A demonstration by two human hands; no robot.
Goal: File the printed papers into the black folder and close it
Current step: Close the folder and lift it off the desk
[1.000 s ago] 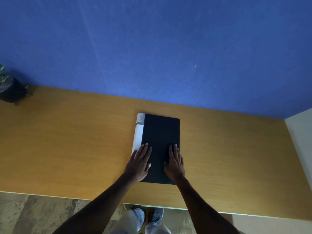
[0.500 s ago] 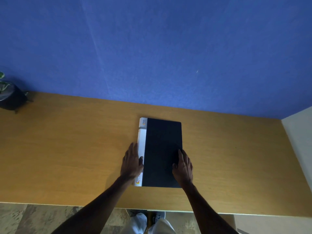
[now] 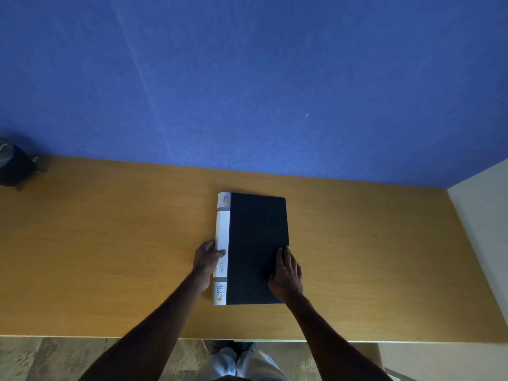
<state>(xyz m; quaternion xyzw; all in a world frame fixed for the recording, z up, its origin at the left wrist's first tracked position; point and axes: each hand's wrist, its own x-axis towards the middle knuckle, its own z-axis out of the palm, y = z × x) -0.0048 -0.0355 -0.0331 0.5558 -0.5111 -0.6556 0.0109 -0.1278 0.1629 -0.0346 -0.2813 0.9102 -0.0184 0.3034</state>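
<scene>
The black folder point(image 3: 255, 243) lies closed and flat on the wooden table point(image 3: 110, 243), its white labelled spine on the left side. My left hand point(image 3: 206, 257) grips that spine near its lower half, thumb on top and fingers curled around the edge. Flat on the cover's lower right corner rests my right hand point(image 3: 286, 273), fingers together and pointing away from me. No printed papers show outside the folder.
A dark round object point(image 3: 15, 166) sits at the table's far left by the blue wall. A pale wall point(image 3: 483, 215) bounds the table on the right. The table's front edge runs just above my shoes and the patterned floor.
My left hand slid off the cover to the left and curled around the white spine. My right hand shifted right to the cover's lower right edge. The folder stayed closed.
</scene>
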